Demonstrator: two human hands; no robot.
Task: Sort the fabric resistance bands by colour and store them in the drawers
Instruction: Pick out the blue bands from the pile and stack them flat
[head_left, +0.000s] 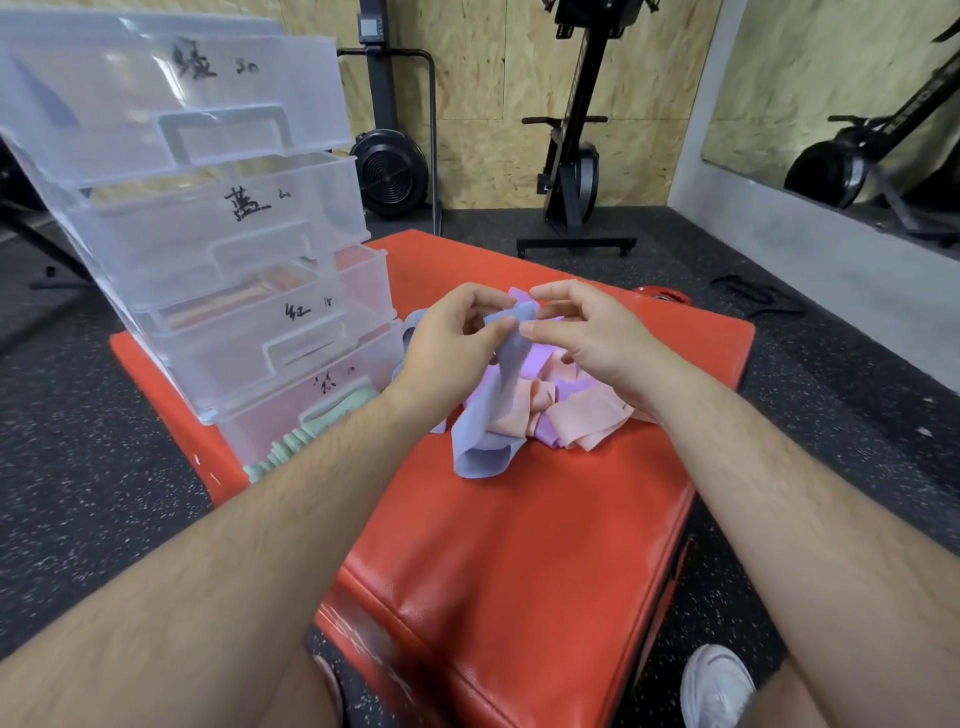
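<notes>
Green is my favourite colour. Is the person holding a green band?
No, the left hand and right hand both pinch a blue band; the green bands lie in the bottom drawer.

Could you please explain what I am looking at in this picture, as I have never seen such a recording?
There is no machine: a person wears one wide-angle camera on the head, looking down at their bare arms. The left hand and right hand pinch the upper end of a pale blue fabric resistance band, its lower end resting on a red padded vinyl mat. Behind it lies a pile of peach and purple fabric bands. On the left stands a clear plastic drawer unit with handwritten labels; mint-green bands lie in its open bottom drawer.
</notes>
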